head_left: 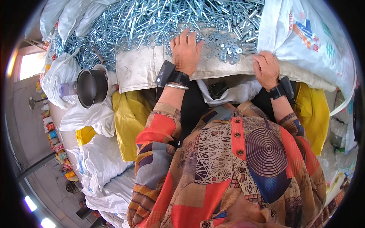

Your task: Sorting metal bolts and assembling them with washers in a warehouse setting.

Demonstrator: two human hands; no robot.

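My left hand point(186, 53) lies palm down at the near edge of a spread of small metal nuts point(161, 40), its fingers stretched and somewhat apart. Just right of it, flat washers point(228, 51) are scattered on a pale cloth point(140, 66). My right hand point(267, 70) rests at the cloth's front edge, beside a few short metal pieces, with its fingers curled in. Whatever lies within those fingers, if anything, is hidden. Behind both hands spreads a large heap of long shiny bolts or rods point(148, 17), and metal sleeves point(243, 30) lie at its right side.
A white woven sack point(296, 34) with printing stands at the right. To the left are a dark round pot point(92, 88), a clear plastic container point(67, 89) and white bags point(61, 74). Yellow sacks point(131, 121) hang below the cloth on both sides of my lap.
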